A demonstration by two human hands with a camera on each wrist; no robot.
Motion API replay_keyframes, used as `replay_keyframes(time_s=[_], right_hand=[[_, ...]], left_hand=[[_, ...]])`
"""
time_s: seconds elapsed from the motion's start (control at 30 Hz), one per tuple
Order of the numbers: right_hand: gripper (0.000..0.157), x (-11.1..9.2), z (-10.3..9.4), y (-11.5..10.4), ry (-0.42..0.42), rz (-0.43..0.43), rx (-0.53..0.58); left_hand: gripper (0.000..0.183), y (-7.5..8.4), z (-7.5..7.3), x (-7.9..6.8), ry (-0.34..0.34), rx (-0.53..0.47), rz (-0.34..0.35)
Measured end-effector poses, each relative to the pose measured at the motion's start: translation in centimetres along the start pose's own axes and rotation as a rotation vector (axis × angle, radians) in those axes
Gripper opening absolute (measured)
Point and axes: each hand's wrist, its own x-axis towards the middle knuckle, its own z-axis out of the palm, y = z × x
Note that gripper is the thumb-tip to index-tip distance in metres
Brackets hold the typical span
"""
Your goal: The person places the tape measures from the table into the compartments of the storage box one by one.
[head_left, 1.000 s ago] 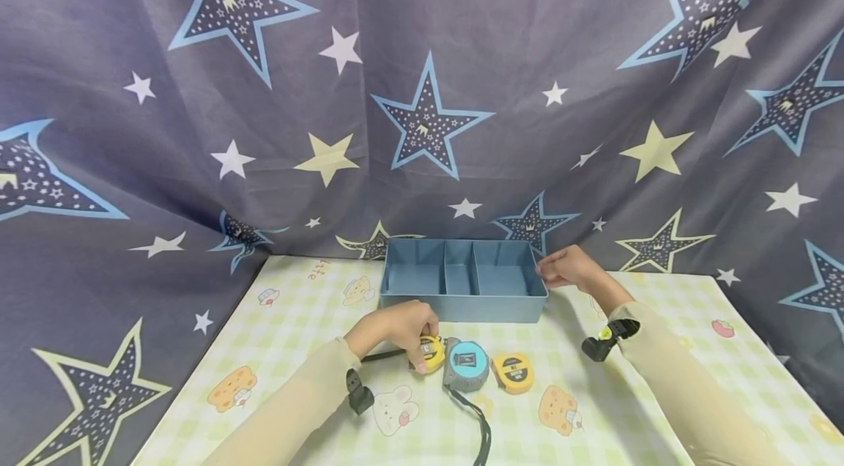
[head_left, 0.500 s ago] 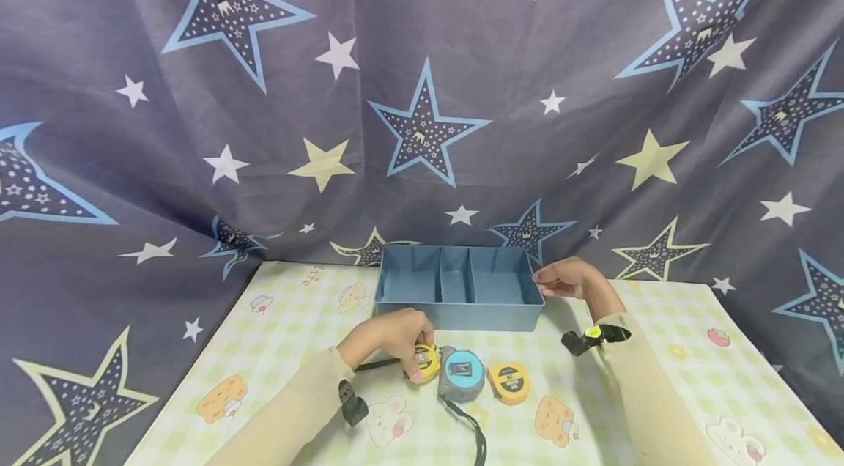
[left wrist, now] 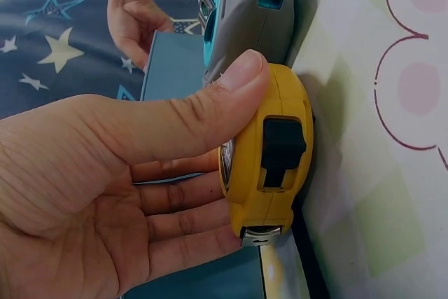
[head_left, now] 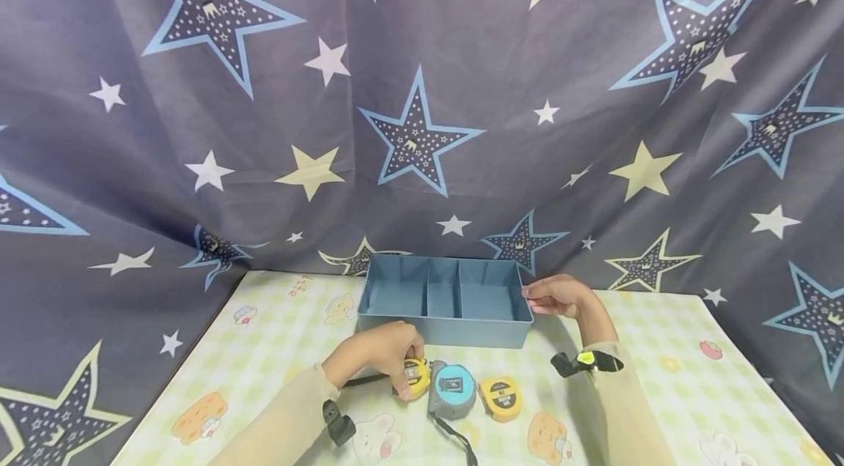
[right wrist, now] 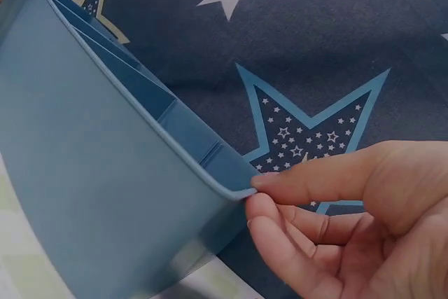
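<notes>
Pinching yellow tape measure [head_left: 417, 378] in front of box [head_left: 448, 332]: left hand [head_left: 390, 349] | pinching box's right rim: right hand [head_left: 559, 294] | risk: sideways lift might knock grey tape measure [head_left: 453, 387]

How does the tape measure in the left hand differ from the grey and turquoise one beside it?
The yellow tape measure has a yellow case; the grey tape measure has a grey case with a turquoise face. The grey tape measure looks bulkier than the yellow one. The left hand grips the yellow one, while the grey one is unheld. Both are in front of the blue box.
</notes>
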Motion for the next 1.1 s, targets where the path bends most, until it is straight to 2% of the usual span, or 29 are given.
replay_keyframes(time_s=[0.17, 0.3, 0.43, 0.6, 0.7, 0.87, 1.1], right_hand=[[0.012, -0.3, 0.3, 1.2, -0.034, -0.017, 0.019], [0.022, -0.8, 0.2, 1.9, -0.043, -0.034, 0.002], [0.025, -1.2, -0.1, 2.4, -0.050, -0.040, -0.009], [0.018, -1.3, -0.5, 2.4, -0.072, -0.050, -0.012], [0.013, -1.0, -0.6, 2.0, -0.074, -0.052, -0.004], [0.015, -0.5, -0.5, 1.4, -0.080, -0.066, -0.002], [0.016, 0.2, -0.3, 1.3, -0.094, -0.078, 0.001]], left_hand=[[0.041, 0.1, 0.8, -0.7, -0.003, -0.011, -0.018], [0.039, 0.2, 1.4, -0.7, -0.003, -0.009, -0.002], [0.039, 0.4, 1.7, -0.7, -0.005, -0.003, 0.014], [0.039, 0.7, 1.4, -0.6, -0.012, 0.024, 0.025], [0.047, 1.0, 1.0, -0.5, -0.015, 0.063, 0.015], [0.052, 1.0, 0.3, -0.3, -0.023, 0.125, -0.020], [0.049, 0.8, 0.2, -0.1, -0.014, 0.152, -0.033]])
